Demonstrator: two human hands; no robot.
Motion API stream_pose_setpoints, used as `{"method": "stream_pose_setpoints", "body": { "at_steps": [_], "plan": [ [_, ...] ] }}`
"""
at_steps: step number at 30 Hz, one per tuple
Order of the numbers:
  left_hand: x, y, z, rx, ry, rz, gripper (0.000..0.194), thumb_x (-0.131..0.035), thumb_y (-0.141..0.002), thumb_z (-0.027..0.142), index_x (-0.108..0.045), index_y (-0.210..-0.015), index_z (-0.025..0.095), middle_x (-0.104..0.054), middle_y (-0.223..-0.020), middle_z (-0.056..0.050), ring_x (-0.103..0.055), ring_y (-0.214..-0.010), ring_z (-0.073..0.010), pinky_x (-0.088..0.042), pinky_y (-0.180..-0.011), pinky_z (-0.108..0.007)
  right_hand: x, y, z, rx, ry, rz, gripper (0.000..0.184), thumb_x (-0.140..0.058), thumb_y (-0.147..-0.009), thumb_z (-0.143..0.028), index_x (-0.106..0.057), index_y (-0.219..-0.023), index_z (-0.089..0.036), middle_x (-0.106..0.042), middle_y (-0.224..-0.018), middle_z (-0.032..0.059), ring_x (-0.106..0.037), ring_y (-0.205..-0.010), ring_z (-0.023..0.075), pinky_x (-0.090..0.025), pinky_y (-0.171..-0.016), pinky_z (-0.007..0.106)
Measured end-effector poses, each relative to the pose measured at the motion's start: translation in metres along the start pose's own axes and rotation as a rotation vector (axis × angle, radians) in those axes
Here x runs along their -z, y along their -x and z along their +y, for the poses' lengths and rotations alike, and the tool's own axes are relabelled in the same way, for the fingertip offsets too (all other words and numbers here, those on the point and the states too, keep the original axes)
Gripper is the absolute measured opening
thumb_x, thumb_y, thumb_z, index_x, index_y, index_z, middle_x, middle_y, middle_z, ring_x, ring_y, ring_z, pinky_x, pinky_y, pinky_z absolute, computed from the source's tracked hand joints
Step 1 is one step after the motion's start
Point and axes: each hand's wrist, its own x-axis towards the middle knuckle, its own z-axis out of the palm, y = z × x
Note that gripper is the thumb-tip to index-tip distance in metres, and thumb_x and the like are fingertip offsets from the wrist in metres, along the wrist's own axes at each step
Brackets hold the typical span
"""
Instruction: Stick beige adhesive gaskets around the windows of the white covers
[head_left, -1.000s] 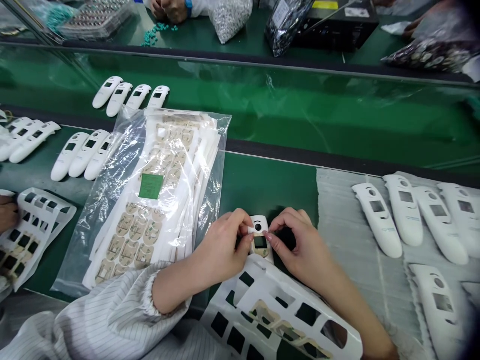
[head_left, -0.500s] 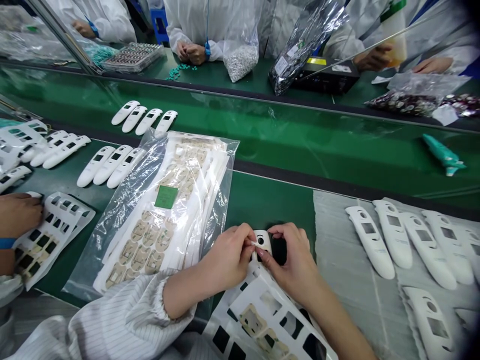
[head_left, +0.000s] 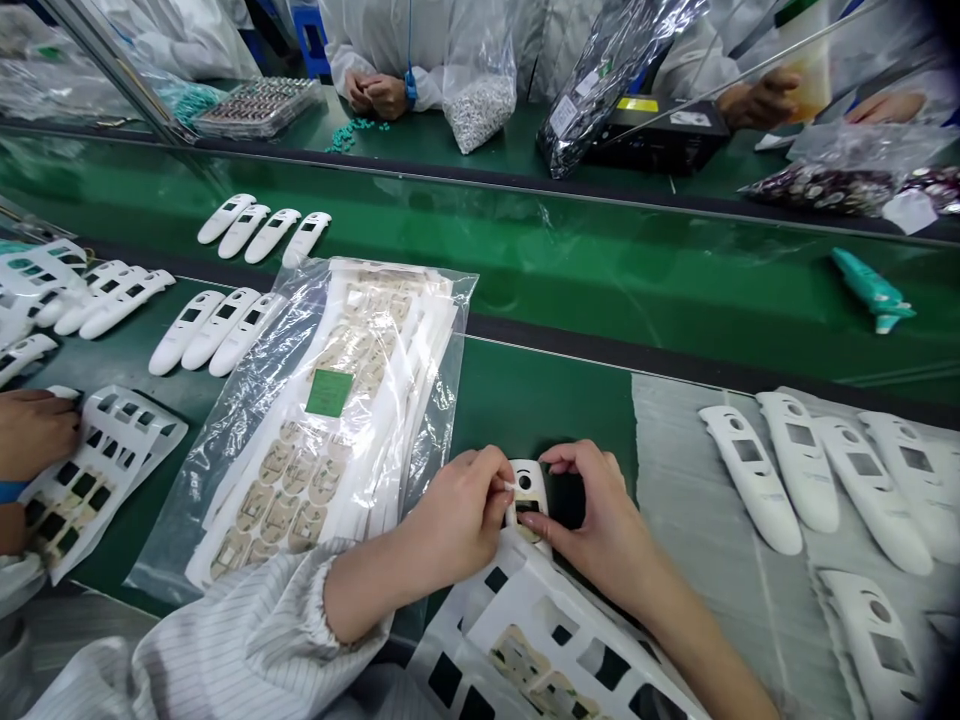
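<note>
Left grip [head_left: 466, 508] between casing [head_left: 535, 492] and sheet-filled bag [head_left: 187, 515]

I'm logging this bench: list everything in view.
Worked casing: one, white, centre
Perforated sheets: several, white, near and left
Other casings: many, white, left and right
Liner: one or more, grey, right
Sheet bag: one, clear, left of centre
Label: one, green, on bag
Plastic piece: one, teal, upper right
Parts tray: one, clear, far bench
Small pieces: many, teal, near tray
Parts bags: several, clear or silvery, far bench
Box: one, black, far bench
Co-workers' hands: at least five, bare, left and beyond
Bottle: one, green top, far right
Left hand: one, striped sleeve, casing's left
Right hand: one, bare, casing's right
</note>
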Motion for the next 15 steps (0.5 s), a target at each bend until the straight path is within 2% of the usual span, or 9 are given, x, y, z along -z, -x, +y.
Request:
{"method": "stream_pose_setpoints", "body": {
  "at_steps": [4, 9, 15],
  "plan": [
    [-0.002, 0.001, -0.001, -0.004, -0.001, -0.005, 0.014, -0.048, -0.084, 0.007, -0.049, -0.089, 0.019, -0.056, -0.078, -0.001, -0.055, -0.074, -0.0175, -0.042, -0.064, -0.027, 0.010, 0.001, 0.006, -0.007, -0.037, -0.050, 0.041, -0.075, -0.070, -0.029, -0.053, -0.105, -0.026, -0.058, -0.100, 0.0032, -0.056, -0.096, 0.0240, -0.047, -0.089, 0.047],
    [-0.004, 0.002, -0.002, 0.005, 0.014, -0.017, 0.011, -0.044, -0.089, 0.009, -0.049, -0.089, 0.020, -0.055, -0.079, -0.002, -0.053, -0.076, -0.0187, -0.042, -0.067, -0.029, 0.016, -0.001, 0.008, -0.001, -0.127, -0.074, 0.029, -0.065, -0.081, -0.036, -0.059, -0.108, -0.026, -0.060, -0.092, 0.0036, -0.058, -0.089, 0.0217, -0.049, -0.083, 0.042],
    [-0.004, 0.003, -0.001, 0.057, 0.073, -0.020, 0.007, -0.051, -0.086, 0.014, -0.050, -0.088, 0.020, -0.055, -0.083, -0.003, -0.053, -0.082, -0.0203, -0.043, -0.072, -0.032, 0.002, -0.002, -0.002, -0.066, -0.123, 0.004, 0.023, -0.074, -0.070, -0.031, -0.063, -0.089, -0.024, -0.058, -0.089, 0.0040, -0.052, -0.087, 0.0244, -0.042, -0.083, 0.044]
  ]
}}
